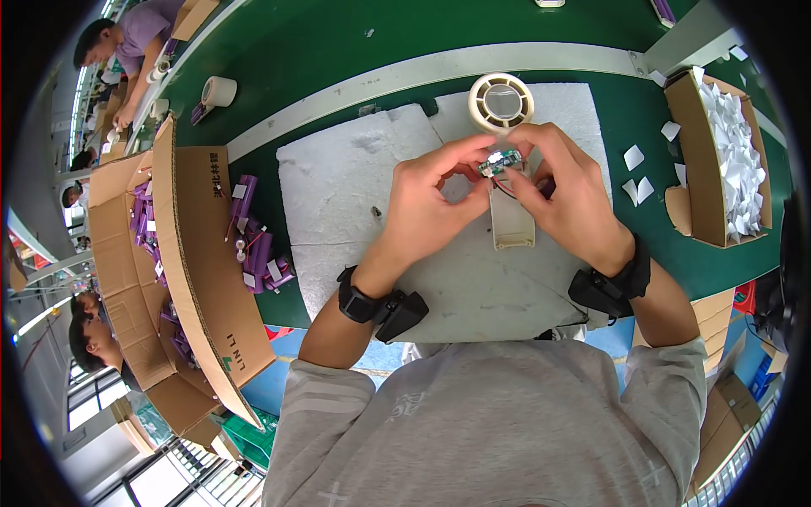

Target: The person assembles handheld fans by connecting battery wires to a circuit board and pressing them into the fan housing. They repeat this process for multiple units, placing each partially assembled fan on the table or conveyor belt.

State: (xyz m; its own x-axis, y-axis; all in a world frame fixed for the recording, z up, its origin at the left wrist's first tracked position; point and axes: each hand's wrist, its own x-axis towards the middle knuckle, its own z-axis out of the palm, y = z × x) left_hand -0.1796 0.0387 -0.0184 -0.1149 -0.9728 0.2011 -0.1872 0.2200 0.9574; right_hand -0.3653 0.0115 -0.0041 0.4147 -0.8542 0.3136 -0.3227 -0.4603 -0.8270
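Both of my hands meet over the foam-covered middle of the bench, fingers pinched around a small green circuit board [500, 162]. My left hand [435, 198] grips its left end between thumb and forefinger. My right hand [570, 190] holds the other end the same way. A red wire [505, 188] runs down from the board. Something dark purple shows partly under my right fingers; I cannot make it out fully. Below the hands lies a cream plastic housing [514, 230], its middle hidden by them. Just beyond them is a cream round grille-like ring [501, 100].
White foam sheets [338, 182] cover the bench middle. To the left stand an open cardboard box [203, 228] and a pile of purple wrapped cells [258, 249]. A box of white paper pieces [731, 160] is on the right, loose pieces [634, 157] beside it. A co-worker [139, 38] sits far left.
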